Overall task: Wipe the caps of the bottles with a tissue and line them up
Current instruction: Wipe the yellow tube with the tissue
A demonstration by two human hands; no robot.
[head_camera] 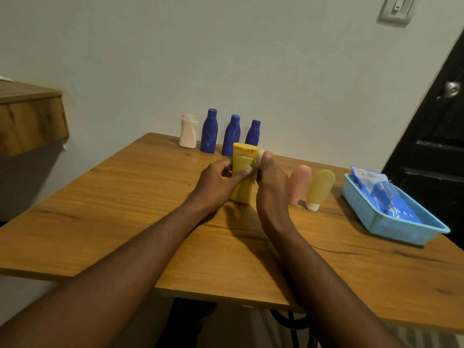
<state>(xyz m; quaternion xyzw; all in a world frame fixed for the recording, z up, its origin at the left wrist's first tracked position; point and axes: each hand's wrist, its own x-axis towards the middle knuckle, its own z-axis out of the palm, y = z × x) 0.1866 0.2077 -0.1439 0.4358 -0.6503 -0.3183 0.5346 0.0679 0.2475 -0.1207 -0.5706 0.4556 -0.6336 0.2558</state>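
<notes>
A yellow bottle (243, 172) stands upright mid-table, and my left hand (216, 184) grips its body from the left. My right hand (272, 182) presses a white tissue (259, 159) against the right side of its yellow cap. Along the far edge by the wall stand a white bottle (188, 131) and three blue bottles (209, 131), (231, 136), (253, 134) in a row. To the right of my hands a pink tube (299, 183) and a pale yellow tube (319, 188) lie with their caps toward me.
A light blue plastic basket (371, 214) holding a blue tissue packet (386, 197) sits at the table's right side. The wooden table (125, 209) ends near me. A wooden shelf (30, 116) juts from the left wall, and a dark door (437, 136) is at right.
</notes>
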